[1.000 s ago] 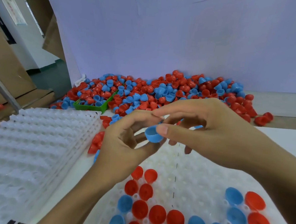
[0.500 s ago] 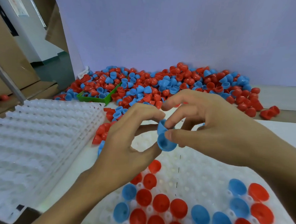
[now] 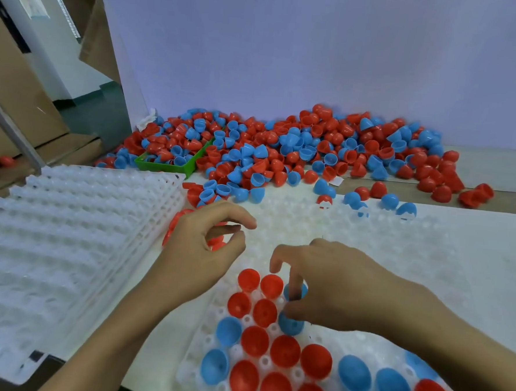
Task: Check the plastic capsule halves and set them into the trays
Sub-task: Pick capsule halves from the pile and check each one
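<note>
A white peg tray (image 3: 376, 263) lies in front of me, with red and blue capsule halves (image 3: 283, 351) seated dome-up along its near rows. My right hand (image 3: 335, 287) is down on the tray. Its fingertips rest on one blue half (image 3: 302, 288) and its thumb on a second blue half (image 3: 292, 326), both at the edge of the filled area. My left hand (image 3: 202, 246) hovers just left of the tray with its fingers apart and nothing in it. Behind the tray lies a big pile of loose red and blue halves (image 3: 283, 148).
A stack of empty white trays (image 3: 67, 229) sits at the left. A small green bin (image 3: 164, 168) stands in the pile's left part. A few loose halves (image 3: 353, 198) lie at the tray's far edge. A pale wall stands behind and cardboard boxes stand at far left.
Both hands held two blue halves together above the tray. The right hand has since dropped to the tray with the blue halves, and the left hand has let go and drawn away left.
</note>
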